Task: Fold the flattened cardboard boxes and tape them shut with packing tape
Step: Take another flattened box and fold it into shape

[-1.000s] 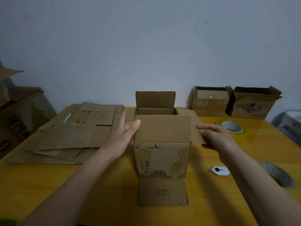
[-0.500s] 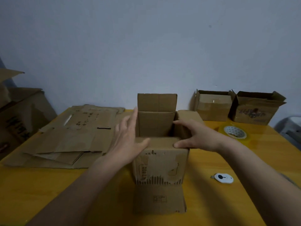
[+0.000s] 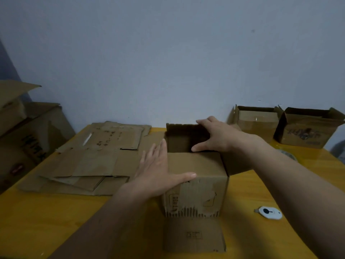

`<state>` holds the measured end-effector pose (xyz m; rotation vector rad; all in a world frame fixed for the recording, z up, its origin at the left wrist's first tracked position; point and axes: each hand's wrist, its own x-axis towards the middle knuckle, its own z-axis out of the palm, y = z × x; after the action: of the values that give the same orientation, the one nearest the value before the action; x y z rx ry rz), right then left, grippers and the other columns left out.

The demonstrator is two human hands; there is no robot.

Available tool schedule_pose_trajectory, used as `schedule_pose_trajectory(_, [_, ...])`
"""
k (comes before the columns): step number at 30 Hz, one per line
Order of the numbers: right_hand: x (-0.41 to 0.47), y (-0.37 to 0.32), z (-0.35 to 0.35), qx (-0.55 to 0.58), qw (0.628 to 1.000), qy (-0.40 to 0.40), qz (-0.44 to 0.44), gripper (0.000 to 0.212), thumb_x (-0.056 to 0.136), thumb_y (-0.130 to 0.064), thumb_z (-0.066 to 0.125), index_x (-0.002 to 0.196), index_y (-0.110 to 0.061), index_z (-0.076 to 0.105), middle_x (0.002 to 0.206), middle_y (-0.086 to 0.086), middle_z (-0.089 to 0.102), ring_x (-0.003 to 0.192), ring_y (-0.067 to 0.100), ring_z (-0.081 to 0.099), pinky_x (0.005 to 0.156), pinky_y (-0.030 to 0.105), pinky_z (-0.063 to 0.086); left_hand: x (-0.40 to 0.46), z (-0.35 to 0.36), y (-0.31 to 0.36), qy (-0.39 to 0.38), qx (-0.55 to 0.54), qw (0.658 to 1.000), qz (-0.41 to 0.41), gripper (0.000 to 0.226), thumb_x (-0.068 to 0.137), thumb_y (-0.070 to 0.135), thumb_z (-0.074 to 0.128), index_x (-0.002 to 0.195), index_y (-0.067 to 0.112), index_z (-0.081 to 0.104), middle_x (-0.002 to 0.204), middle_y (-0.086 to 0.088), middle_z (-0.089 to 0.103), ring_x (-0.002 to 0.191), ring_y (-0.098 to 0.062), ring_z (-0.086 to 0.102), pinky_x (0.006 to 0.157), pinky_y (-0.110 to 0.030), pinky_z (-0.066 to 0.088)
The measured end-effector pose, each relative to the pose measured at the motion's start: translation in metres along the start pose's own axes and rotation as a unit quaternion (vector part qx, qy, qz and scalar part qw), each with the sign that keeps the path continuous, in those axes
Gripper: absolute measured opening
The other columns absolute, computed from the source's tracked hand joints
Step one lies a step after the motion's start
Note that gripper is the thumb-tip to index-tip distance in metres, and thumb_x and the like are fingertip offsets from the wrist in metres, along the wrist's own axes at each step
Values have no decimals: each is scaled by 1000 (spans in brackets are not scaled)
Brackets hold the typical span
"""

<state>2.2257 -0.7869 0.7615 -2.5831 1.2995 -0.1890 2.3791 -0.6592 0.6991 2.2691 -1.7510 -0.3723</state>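
Fingers of the left hand [image 3: 158, 174] are kept straight and laid flat along the left side of the box [image 3: 196, 182], thumb stretched over the near flap, presumably so that the flap is pressed down while the side is steadied. Nothing is gripped by this hand. The right hand [image 3: 214, 139] is spread over the far part of the opening, fingers extended and thumb touching the near flap's edge; it is judged that the far flap is being drawn down to meet the near one. The box stands in the middle of the table [image 3: 56, 221], its lower flap lying flat toward the viewer, so the seam is not yet taped. Flattened boxes [image 3: 93, 161] are stacked just left. A tape roll [image 3: 288, 156] lies behind the right forearm, partly hidden, and a cutter [image 3: 269, 212] is kept near on the right, handy for sealing.
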Motion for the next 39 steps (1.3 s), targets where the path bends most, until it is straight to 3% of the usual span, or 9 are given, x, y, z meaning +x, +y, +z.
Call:
schedule_pose_trajectory(7, [-19, -2, 25, -134, 987, -91, -9, 80, 80, -78, 39, 147, -38, 28, 156, -3, 25, 142, 28, 23, 116, 52, 14, -1, -1, -5, 21, -13, 1000, -4, 132, 51, 95, 33, 152, 28, -19, 162, 7, -11, 149, -15, -8, 121, -49, 0])
schedule_pose_trajectory(12, [-25, 5, 32, -121, 989, -85, -12, 76, 82, -78, 32, 148, -39, 25, 159, -5, 18, 145, 25, 14, 115, 57, 3, -9, -29, -33, 88, -179, 967, -157, 131, 54, 88, 52, 153, 32, -11, 163, 1, 3, 148, -28, 11, 116, -57, 20])
schedule_pose_trajectory(16, [-23, 4, 34, -103, 991, -88, -2, 76, 82, -79, 32, 146, -39, 29, 158, -7, 19, 145, 25, 16, 114, 60, -1, -18, -31, -21, 117, -367, 923, -10, 126, 56, 84, 62, 150, 46, -12, 158, 18, 15, 144, -13, 18, 114, -52, 22])
schedule_pose_trajectory(23, [-37, 8, 28, -106, 993, -47, 7, 71, 85, -73, 35, 146, -38, 29, 159, -5, 15, 146, 25, 11, 115, 59, -1, -5, 4, 7, -33, -24, 995, 96, 106, 63, 87, 42, 149, 49, -7, 156, 27, -15, 147, -11, -15, 120, -53, 2])
schedule_pose_trajectory(26, [-47, 23, 15, -159, 976, 63, 132, 75, 85, -68, 45, 145, -26, 30, 157, 10, 19, 143, 36, 18, 113, 58, 17, -4, 7, 8, -20, -3, 996, 88, 100, 73, 81, 46, 151, 44, -3, 159, 21, -13, 148, -13, -10, 120, -51, 5])
schedule_pose_trajectory(30, [-59, 38, -1, -75, 968, 104, 215, 57, 94, -49, 48, 134, -10, 38, 127, 13, 56, 112, 32, 56, 88, 44, 50, -5, 10, 10, -31, -76, 994, 71, 100, 74, 73, 57, 152, 44, 1, 159, 21, -14, 148, -17, 10, 117, -46, 26])
schedule_pose_trajectory(33, [-60, 29, -7, 114, 977, 132, 119, 50, 100, -37, 41, 142, -11, 37, 139, 10, 50, 123, 28, 49, 97, 39, 44, -6, 14, 17, -16, -69, 996, 58, 102, 74, 75, 57, 153, 41, 1, 159, 19, -15, 146, -21, 18, 114, -44, 31])
schedule_pose_trajectory(35, [-62, 10, -6, 191, 978, 53, 60, 45, 101, -40, 36, 134, -14, 51, 137, 8, 53, 119, 22, 51, 92, 29, 39, -10, 18, 25, -3, -57, 997, 46, 102, 75, 75, 55, 153, 38, 1, 160, 16, -15, 144, -24, 24, 113, -44, 34])
schedule_pose_trajectory(39, [-62, -6, 28, 96, 994, -20, 54, 34, 100, -33, 43, 123, -20, 63, 151, 15, 33, 139, 28, 30, 113, 33, 23, -18, 21, 36, 8, -33, 999, 36, 98, 82, 69, 55, 154, 33, -1, 160, 10, -14, 139, -28, 34, 110, -43, 38])
